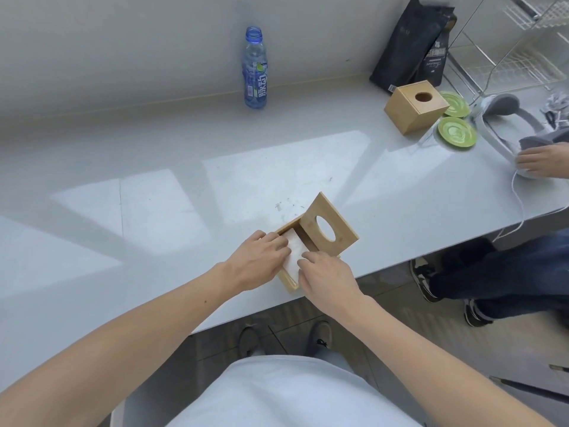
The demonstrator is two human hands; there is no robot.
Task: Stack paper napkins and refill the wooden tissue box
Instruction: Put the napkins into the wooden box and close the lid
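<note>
A wooden tissue box point(288, 280) sits near the front edge of the grey counter point(184, 186). Its wooden lid point(331, 231), with an oval hole, leans tilted over the far side of the box. A stack of white paper napkins point(294, 252) lies inside the box. My left hand point(261, 260) presses on the napkins from the left, fingers flat on top. From the near right side my right hand point(326, 277) rests on the same stack, fingertips touching the paper. Both hands cover much of the box's opening.
A second closed wooden tissue box point(414, 107) stands at the back right beside two green saucers point(455, 131). A blue plastic bottle point(255, 69) stands by the wall. Black bags point(412, 44), a wire rack point(523, 41) and another person's hand point(538, 163) are on the right.
</note>
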